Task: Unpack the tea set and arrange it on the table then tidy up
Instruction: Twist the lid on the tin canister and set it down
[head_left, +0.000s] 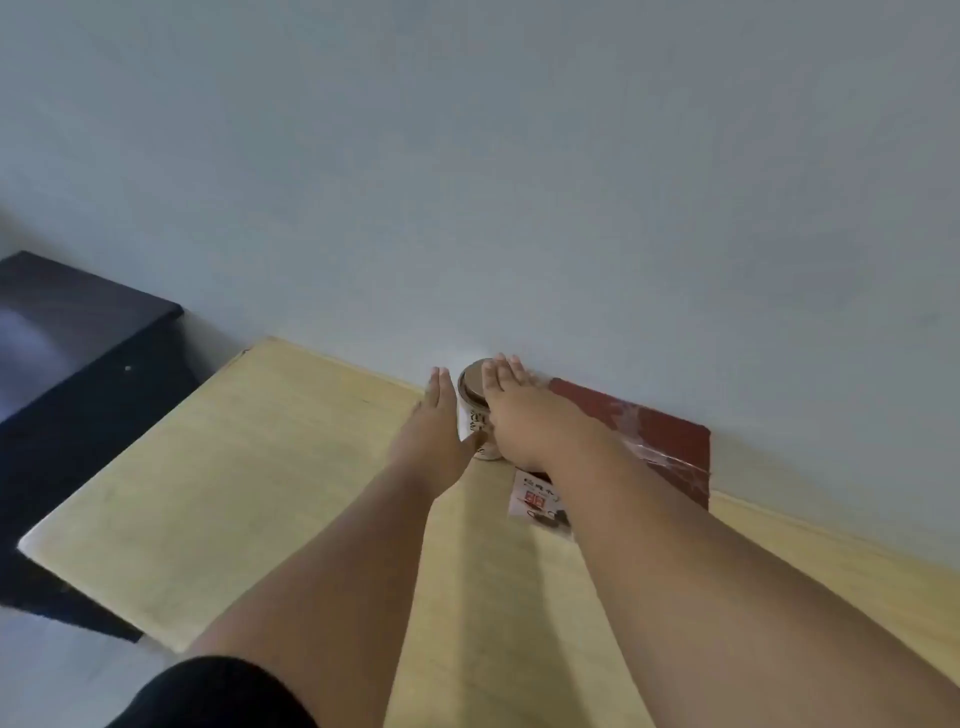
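Observation:
A small round tea tin (475, 410) with a metal lid and dark lettering stands upright at the far edge of the pale wooden table (218, 488), close to the wall. My left hand (434, 431) lies flat against its left side, fingers straight. My right hand (519, 410) covers its top and right side, fingers stretched toward the wall. Both hands press on the tin from opposite sides. A white printed card (535, 501) lies on the table just under my right wrist. A dark red box (660, 434) with clear tape sits to the right, partly hidden by my right forearm.
A plain pale wall (519, 182) rises directly behind the table's far edge. A black piece of furniture (78, 353) stands to the left of the table, lower than it. The table's left corner (26, 545) sits near the floor area at the bottom left.

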